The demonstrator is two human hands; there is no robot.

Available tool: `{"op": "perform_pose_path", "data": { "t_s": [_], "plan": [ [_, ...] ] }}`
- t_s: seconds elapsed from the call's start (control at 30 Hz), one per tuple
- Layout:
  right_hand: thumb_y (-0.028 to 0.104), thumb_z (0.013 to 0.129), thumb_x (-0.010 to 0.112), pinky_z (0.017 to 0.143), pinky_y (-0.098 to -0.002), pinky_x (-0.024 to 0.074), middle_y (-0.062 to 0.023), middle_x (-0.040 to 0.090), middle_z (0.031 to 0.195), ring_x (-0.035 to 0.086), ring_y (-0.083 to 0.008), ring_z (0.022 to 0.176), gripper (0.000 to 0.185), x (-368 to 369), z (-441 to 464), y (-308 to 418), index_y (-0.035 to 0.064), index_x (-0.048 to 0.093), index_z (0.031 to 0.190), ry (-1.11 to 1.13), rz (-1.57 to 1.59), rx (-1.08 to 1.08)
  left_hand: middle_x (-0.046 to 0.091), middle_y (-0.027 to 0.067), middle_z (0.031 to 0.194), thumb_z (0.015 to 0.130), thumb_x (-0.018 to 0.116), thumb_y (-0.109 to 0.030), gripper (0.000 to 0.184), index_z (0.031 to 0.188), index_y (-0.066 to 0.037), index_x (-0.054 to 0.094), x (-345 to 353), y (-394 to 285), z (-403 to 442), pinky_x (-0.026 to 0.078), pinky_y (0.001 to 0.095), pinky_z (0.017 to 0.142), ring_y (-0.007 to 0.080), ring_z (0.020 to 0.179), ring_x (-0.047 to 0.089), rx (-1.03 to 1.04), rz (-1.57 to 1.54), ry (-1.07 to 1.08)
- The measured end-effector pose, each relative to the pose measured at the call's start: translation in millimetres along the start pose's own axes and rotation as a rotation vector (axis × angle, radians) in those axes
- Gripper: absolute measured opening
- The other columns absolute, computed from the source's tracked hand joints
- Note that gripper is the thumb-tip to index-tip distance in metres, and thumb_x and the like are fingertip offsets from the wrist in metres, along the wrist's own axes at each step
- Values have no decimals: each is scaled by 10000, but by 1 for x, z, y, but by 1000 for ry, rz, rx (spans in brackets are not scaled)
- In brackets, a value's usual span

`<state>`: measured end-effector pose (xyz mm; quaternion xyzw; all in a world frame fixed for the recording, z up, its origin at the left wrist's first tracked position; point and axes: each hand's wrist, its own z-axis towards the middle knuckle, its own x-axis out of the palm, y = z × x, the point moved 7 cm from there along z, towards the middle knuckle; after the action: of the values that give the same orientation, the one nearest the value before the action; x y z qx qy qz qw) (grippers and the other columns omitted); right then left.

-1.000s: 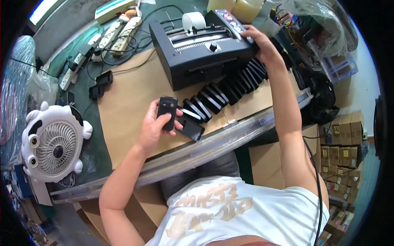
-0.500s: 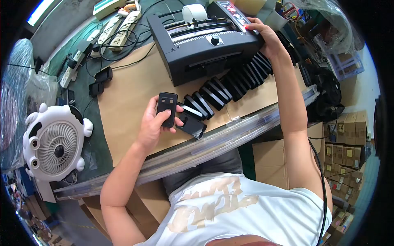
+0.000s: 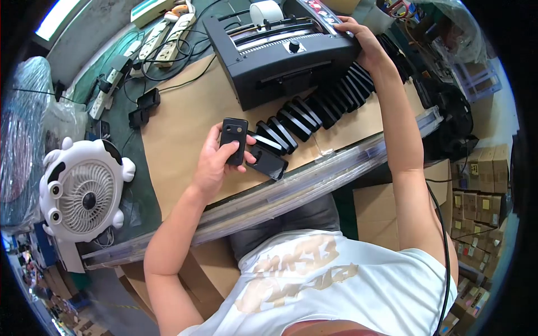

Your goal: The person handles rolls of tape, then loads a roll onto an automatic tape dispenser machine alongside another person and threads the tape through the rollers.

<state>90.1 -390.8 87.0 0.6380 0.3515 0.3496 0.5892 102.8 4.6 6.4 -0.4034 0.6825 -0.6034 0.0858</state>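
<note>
My left hand [image 3: 214, 157] is closed around a black phone case [image 3: 233, 140] with two round openings near its top, the thumb lying across it. Just beside my fingers, another flat black phone case [image 3: 270, 163] lies on brown paper. From there a long row of black cases [image 3: 319, 111] leans in a line toward the machine's right side. My right hand [image 3: 365, 46] rests at the right end of a black label machine [image 3: 291, 61], fingers stretched out over its control panel [image 3: 324, 15]. A white roll [image 3: 265, 11] sits on the machine's top.
A white animal-shaped fan [image 3: 84, 193] stands at the left. Power strips [image 3: 174, 39] and tangled cables lie at the back left, with black adapters [image 3: 147, 99] nearer. Clear plastic edging [image 3: 314, 173] runs along the table's front. Cardboard boxes [image 3: 479, 207] are stacked at the right.
The whole view has shifted slightly. My left hand still holds the phone case, and my right hand stays at the machine's panel with little visible movement.
</note>
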Motion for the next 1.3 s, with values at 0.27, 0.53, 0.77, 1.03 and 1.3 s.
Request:
{"op": "perform_pose_path", "data": {
  "t_s": [0.27,0.53,0.77,1.03,1.3],
  "plan": [
    [479,1008,549,910,-302,528,-56,674,1143,655,-132,1023,481,-8,-22,-16,100,596,1300,-18,323,-92,651,171,1154,985,528,-113,366,1327,-69,406,1,-1,-2,571,254,584,217,826,711,0,9,11],
    [422,1053,483,910,-274,517,-19,675,1156,651,-101,1020,442,-6,-29,-26,90,598,1322,-115,264,-130,649,174,1150,985,525,-103,349,1316,-64,423,1,1,-3,573,259,579,226,825,714,-15,-11,2],
    [295,1015,567,910,-301,465,-91,649,1055,589,-137,993,336,-26,-28,-3,-1,631,1159,-365,-193,-671,648,173,1160,987,513,-91,366,1333,-67,395,3,1,-3,581,259,588,227,836,710,-21,-5,14],
    [37,808,694,637,-294,488,-72,617,784,591,-147,688,99,-16,-108,56,0,641,883,-567,-382,-997,634,184,1155,979,532,-96,354,1314,-69,420,-3,3,-6,567,277,575,248,826,702,-6,-16,-14],
    [189,778,724,708,-287,473,-74,678,988,621,-162,823,556,60,-143,-72,41,622,1305,45,390,96,604,174,1180,970,547,-103,350,1303,-93,436,-8,2,-5,556,293,582,259,833,675,16,19,-24]
  ]
}}
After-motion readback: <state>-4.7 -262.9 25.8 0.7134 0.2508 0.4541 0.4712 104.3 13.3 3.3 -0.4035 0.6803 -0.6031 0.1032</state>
